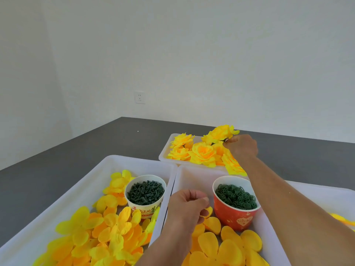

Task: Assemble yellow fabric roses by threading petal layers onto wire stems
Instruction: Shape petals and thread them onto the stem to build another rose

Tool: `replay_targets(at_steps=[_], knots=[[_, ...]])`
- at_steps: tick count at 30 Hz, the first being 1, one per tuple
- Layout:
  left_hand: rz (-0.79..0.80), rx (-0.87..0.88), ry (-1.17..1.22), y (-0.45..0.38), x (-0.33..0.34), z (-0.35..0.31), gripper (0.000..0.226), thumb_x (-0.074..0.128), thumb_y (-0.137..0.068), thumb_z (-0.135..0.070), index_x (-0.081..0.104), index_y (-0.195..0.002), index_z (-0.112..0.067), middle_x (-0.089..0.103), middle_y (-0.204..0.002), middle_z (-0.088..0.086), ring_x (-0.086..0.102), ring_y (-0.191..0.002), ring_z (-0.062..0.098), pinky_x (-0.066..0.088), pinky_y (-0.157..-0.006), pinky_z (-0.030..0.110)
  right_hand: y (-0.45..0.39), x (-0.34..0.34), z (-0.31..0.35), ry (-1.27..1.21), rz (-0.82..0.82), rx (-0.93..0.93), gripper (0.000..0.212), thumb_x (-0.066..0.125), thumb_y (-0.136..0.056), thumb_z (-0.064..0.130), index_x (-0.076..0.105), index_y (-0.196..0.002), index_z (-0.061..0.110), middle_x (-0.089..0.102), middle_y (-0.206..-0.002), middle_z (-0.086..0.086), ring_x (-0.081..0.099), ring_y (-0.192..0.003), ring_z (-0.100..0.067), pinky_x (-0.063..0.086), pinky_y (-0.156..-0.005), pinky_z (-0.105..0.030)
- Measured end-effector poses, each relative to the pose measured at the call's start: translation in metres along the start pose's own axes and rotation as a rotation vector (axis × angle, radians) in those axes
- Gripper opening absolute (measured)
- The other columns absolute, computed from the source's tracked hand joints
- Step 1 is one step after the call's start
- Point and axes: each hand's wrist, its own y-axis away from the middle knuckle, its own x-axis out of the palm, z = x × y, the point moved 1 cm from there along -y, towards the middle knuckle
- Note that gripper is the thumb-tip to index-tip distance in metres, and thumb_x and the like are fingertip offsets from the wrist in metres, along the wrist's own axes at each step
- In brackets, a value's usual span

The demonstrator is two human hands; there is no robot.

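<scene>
Yellow fabric roses are lying heaped in a white tray at about one o'clock on the grey table. The right hand is reaching over that tray, its fingers curled around the dark base of one finished rose and holding it at the tray's far edge. The left hand is hanging over the middle tray at six o'clock, thumb and fingertips pinching a small yellow petal piece. Loose petal layers are lying in that tray's near end, touching and overlapping one another. A red cup is standing upright just right of the left hand, filled with dark green rings. At about eight o'clock a larger white tray is holding more petals and a white paper cup filled with dark green pegs. A wall socket is sitting at twelve o'clock on the white wall.
</scene>
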Motion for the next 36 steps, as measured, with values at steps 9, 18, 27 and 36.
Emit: replay_targets(at_steps=[9,18,27,36], knots=[[0.027,-0.039,-0.028,0.000,0.002,-0.004,0.020,0.058,-0.085,-0.001,0.061,-0.069,-0.012,0.061,-0.058,0.000,0.052,-0.048,0.010,0.041,-0.046,0.018,-0.012,0.032,0.006,0.336,-0.102,0.033,0.017,0.054,-0.085,0.021,0.058,-0.098,0.009,0.060,-0.108,-0.012,0.039,-0.116,-0.029,0.033,-0.092,-0.041],[0.047,-0.040,-0.048,0.002,0.003,-0.005,0.019,0.057,-0.086,-0.002,0.060,-0.070,-0.011,0.060,-0.052,-0.004,0.051,-0.045,0.007,0.039,-0.044,0.015,-0.011,0.037,0.004,0.489,-0.026,-0.042,0.013,0.051,-0.087,0.022,0.044,-0.077,0.016,0.060,-0.109,-0.010,0.039,-0.118,-0.030,0.031,-0.096,-0.043],[0.065,-0.039,-0.068,0.004,0.003,-0.003,0.017,0.058,-0.087,-0.006,0.061,-0.072,-0.012,0.062,-0.059,-0.003,0.052,-0.051,0.008,0.040,-0.046,0.015,-0.008,0.027,0.002,0.445,-0.094,-0.013,0.030,0.067,-0.077,0.039,0.048,-0.083,0.016,0.060,-0.106,-0.010,0.043,-0.113,-0.029,0.034,-0.088,-0.040],[0.083,-0.033,-0.056,0.001,0.002,-0.001,0.017,0.060,-0.088,-0.009,0.061,-0.072,-0.012,0.063,-0.062,-0.001,0.053,-0.055,0.010,0.042,-0.047,0.016,0.006,0.008,0.007,0.414,-0.219,-0.087,0.034,0.065,-0.076,0.026,0.055,-0.106,0.012,0.057,-0.111,-0.009,0.045,-0.111,-0.029,0.034,-0.089,-0.039]])
